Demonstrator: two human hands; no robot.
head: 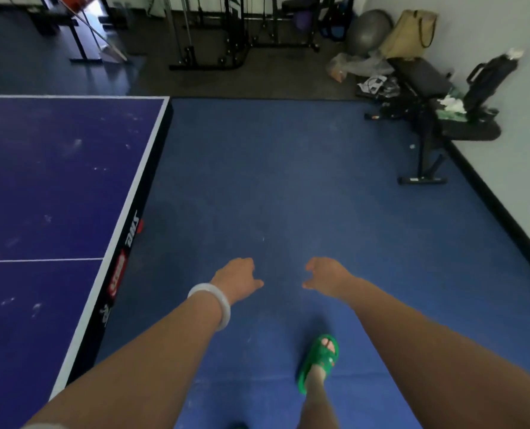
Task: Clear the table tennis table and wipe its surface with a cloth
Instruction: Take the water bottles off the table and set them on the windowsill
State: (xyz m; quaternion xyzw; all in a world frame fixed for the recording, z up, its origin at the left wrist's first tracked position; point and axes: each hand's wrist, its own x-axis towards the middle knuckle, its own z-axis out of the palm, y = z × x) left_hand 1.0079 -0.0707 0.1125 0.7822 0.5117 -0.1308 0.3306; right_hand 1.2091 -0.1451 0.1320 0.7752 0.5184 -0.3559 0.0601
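My left hand [237, 278] and right hand [327, 277] hang side by side at the lower centre of the frame, above the blue floor [288, 181], fingers loosely curled and holding nothing. A white bangle [209, 305] circles my left wrist. The blue tabletop [56, 181] fills the left side of the frame, speckled with pale smudges, and its white-lined edge runs just left of my left forearm. My green sandal [319, 362] shows at bottom centre. A black bench [424, 88] stands at upper right by the wall.

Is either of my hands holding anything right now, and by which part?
Nothing is held: left hand and right hand both hover empty over the blue floor, fingers loosely curled.
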